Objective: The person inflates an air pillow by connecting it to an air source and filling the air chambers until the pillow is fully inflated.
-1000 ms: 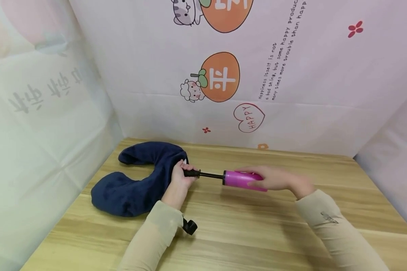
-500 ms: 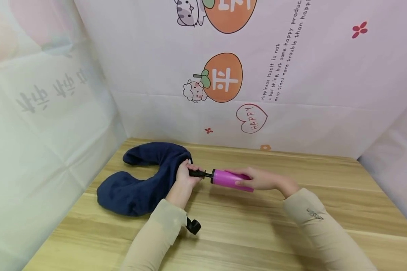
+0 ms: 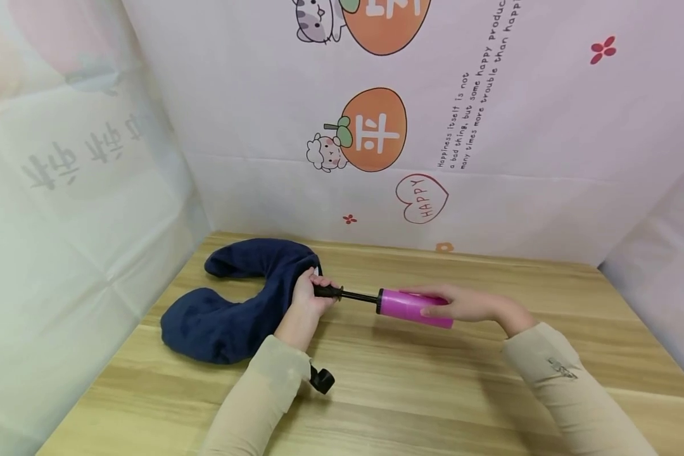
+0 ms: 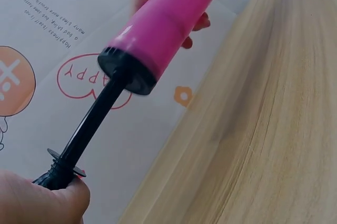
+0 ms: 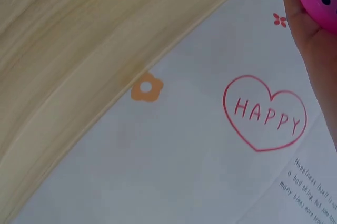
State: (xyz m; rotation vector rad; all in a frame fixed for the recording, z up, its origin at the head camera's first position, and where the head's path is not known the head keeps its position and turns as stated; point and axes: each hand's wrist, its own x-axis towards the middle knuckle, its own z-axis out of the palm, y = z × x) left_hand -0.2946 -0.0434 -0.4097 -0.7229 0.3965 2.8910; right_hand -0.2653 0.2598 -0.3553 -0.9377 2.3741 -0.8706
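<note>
Magenta hand pump (image 3: 405,305), being held clear of the wooden table (image 3: 433,392) between two hands: the left hand (image 3: 310,297) is gripping the black end piece (image 4: 57,175) with its fingers curled close, while the right hand (image 3: 470,303) is wrapping thumb and fingers round the barrel's far part. One black rod (image 3: 360,296) is showing between end piece and barrel, so a pumping stroke appears to be the step in hand; the next move would, in judgement, be calling for a steady left grip and a straight push of the barrel along the rod toward it. Beyond the left hand, one navy U-shaped pillow (image 3: 270,294) is lying on the table, its gap facing left; the hand is hiding whether the end piece is joining it. One white tag (image 3: 316,271) is peeping out beside the fingers. Counted outward: one pump, one pillow, one tag, two beige sleeves (image 3: 570,380), one black object (image 3: 322,380) of uncertain kind by the left cuff, one table, and behind it a printed backdrop (image 3: 262,190) bearing one whole heart outline (image 5: 265,113).
</note>
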